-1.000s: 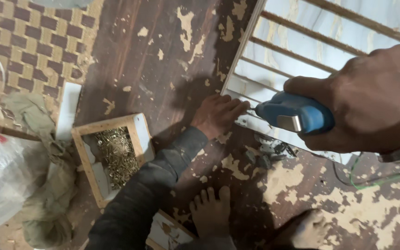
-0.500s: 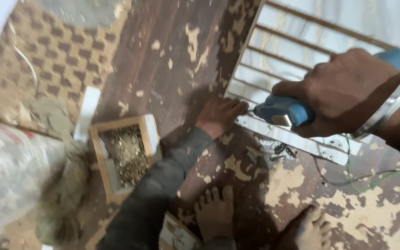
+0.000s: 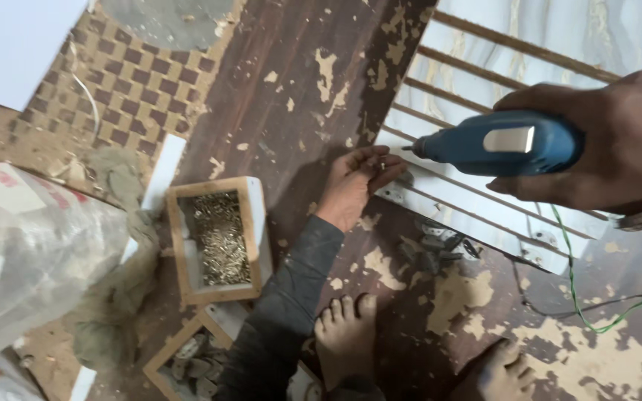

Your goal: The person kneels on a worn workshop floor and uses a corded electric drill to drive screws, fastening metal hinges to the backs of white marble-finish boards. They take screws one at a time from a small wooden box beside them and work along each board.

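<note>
My right hand (image 3: 622,148) grips a blue power drill (image 3: 503,145). The drill lies level, and its bit points left above a white panel with thin wooden slats (image 3: 484,215). My left hand (image 3: 354,186), in a dark sleeve, rests at the panel's near left corner with its fingers curled just left of the bit. Whether those fingers pinch something small is not clear. My bare feet (image 3: 347,327) stand on the worn brown floor below the hand.
A wooden box of brass screws (image 3: 217,238) sits left of my arm, and a second box with metal parts (image 3: 187,364) lies below it. A plastic sack (image 3: 24,252) fills the left side. Small metal brackets (image 3: 432,249) and a green wire (image 3: 596,315) lie by the panel.
The drill has come up off the panel's edge and now points level toward my left hand. My left hand has lifted from pressing the corner, and its fingers have curled.
</note>
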Demonstrator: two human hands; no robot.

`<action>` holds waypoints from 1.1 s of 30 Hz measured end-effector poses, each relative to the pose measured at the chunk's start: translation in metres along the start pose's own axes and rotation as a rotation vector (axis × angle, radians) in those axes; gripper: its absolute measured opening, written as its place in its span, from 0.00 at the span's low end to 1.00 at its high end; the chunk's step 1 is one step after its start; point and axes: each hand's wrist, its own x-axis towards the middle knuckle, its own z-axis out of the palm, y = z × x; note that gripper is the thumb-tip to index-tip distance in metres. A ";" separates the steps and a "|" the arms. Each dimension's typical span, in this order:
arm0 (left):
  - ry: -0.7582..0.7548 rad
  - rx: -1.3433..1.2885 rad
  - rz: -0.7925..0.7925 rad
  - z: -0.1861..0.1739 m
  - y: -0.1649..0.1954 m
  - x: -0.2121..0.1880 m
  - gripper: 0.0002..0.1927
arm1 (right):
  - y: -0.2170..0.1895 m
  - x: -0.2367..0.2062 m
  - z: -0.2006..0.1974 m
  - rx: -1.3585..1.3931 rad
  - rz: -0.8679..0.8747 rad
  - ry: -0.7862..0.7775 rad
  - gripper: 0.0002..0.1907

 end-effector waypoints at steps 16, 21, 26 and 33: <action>0.073 -0.086 0.014 0.021 -0.020 0.002 0.12 | -0.014 -0.029 -0.033 0.376 0.220 -0.054 0.46; 0.074 -0.149 -0.015 0.020 -0.031 0.006 0.12 | -0.013 -0.036 -0.027 0.332 0.257 -0.059 0.47; 0.082 -0.287 -0.017 0.023 -0.042 0.011 0.11 | -0.011 -0.040 -0.023 0.351 0.192 0.000 0.47; 0.148 -0.389 -0.005 0.021 -0.049 0.019 0.11 | -0.011 -0.039 -0.023 0.374 0.175 -0.008 0.46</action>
